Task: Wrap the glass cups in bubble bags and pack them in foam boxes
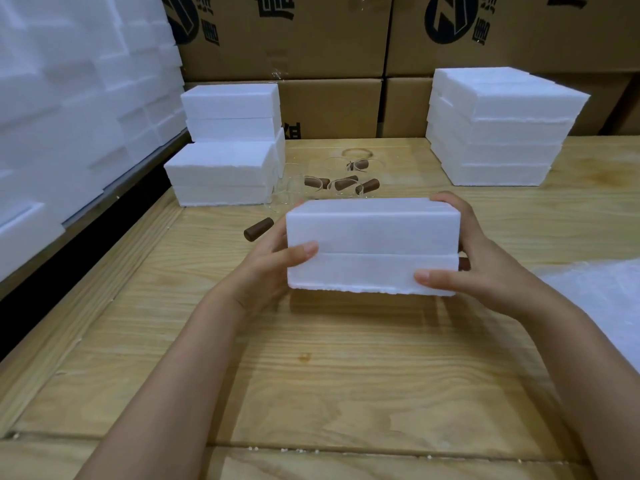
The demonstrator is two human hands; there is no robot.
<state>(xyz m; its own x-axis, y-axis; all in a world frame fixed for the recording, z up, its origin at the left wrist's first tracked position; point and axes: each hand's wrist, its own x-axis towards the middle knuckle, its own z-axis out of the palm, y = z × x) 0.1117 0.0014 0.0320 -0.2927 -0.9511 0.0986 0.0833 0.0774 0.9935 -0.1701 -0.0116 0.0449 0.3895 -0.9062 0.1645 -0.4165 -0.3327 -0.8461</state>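
Right, down at the near edge it's bare forearms reaching out over a pale wooden table (pixel 311 375), and both hands are on the same thing. The left hand (pixel 273 268) grips the left end of a white foam box (pixel 374 244), thumb pressed flat on the front face and fingers wrapped out of sight behind. The right hand (pixel 485 265) clamps the other end, thumb on the lower half and fingers curled over the far top corner. The box is closed, with a seam running straight across its front where the two halves meet. It sits at mid-table between the hands, with a dark shadow on the wood under its near edge.

Off to the right, a sheet of white bubble bags (pixel 595 299) lies on the table, cut off by the frame edge. Just left of the box lies a lone brown cylinder (pixel 258 229). Behind the box is a loose cluster of glass cups (pixel 349 185) with brown handles; the glass is so clear that the outlines are hard to follow.

Further back, a left stack of foam boxes (pixel 221 168) stands near the table's left edge, and a taller right stack of foam boxes (pixel 498 133) stands well apart from it. A wall of white foam blocks (pixel 69 98) fills the left side. At the very back are brown cardboard cartons (pixel 311 36) with dark printing.
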